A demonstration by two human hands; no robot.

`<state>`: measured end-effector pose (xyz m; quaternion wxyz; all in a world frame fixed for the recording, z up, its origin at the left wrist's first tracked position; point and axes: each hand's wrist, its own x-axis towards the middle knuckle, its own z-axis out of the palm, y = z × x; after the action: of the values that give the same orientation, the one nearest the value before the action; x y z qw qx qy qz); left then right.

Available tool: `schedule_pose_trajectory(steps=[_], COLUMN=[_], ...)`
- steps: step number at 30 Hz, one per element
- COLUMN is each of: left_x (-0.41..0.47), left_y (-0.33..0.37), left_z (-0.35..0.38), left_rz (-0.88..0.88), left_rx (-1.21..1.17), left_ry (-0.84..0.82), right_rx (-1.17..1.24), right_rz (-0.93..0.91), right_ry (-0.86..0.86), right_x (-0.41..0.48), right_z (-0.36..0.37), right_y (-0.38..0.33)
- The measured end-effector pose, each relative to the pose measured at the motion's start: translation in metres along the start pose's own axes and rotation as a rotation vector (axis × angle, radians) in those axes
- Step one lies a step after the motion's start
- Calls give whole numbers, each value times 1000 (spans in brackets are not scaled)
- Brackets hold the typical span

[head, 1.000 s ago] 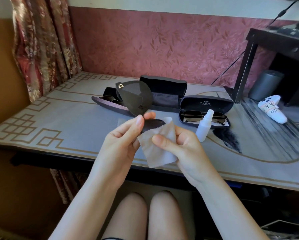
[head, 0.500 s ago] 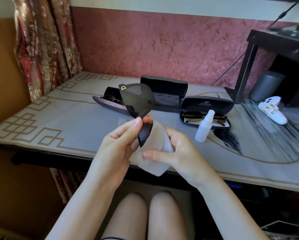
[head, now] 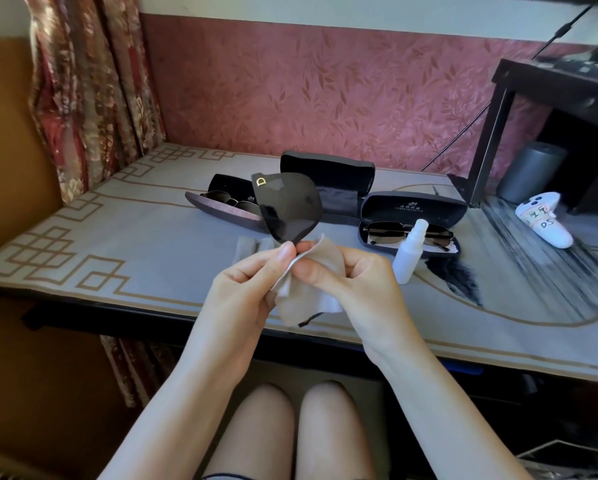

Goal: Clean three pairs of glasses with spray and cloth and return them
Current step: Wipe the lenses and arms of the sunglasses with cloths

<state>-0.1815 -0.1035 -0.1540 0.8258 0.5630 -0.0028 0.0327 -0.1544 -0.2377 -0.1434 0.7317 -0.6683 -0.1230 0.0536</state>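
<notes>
Beige cloth (head: 308, 299) pinched in my right hand (head: 359, 289), left hand (head: 242, 292) pinching dark sunglasses (head: 287, 209); spray bottle (head: 408, 254) at 3 o'clock.

Free table (head: 117, 251) left; cases (head: 328, 174), spray bottle (head: 410, 252) centre-right, perhaps touching.

Left hand (head: 249, 285), right hand (head: 356, 282), close together

Brightly and softly lit around the spray bottle (head: 409, 251), with no harsh glare. Warmly glowing far left of it, at the curtain (head: 83, 91). Soft-edged shadows only on the tabletop (head: 134, 258) around the bottle. Deep shade below and in front of it, under the tabletop's near edge. Sharp near the bottle. Slightly softer toward the corners, with straight lines bent and the black stand (head: 491, 133) to its right leaning.
</notes>
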Motion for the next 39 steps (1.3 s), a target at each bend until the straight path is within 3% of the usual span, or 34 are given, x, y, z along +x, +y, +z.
schedule_pose_trajectory(steps=[9,21,39], left_x=[-4,-3,-12], left_y=[2,7,7], left_z=[8,14,20], left_rz=[41,76,4], left_rx=[-119,-210,-137], left_ry=[65,140,160], right_rx=[-69,128,-85], right_rz=[-3,62,8], right_ry=[65,-108,-65], right_x=[-2,-14,-16], right_z=[-5,-16,-5], right_y=[-1,8,9])
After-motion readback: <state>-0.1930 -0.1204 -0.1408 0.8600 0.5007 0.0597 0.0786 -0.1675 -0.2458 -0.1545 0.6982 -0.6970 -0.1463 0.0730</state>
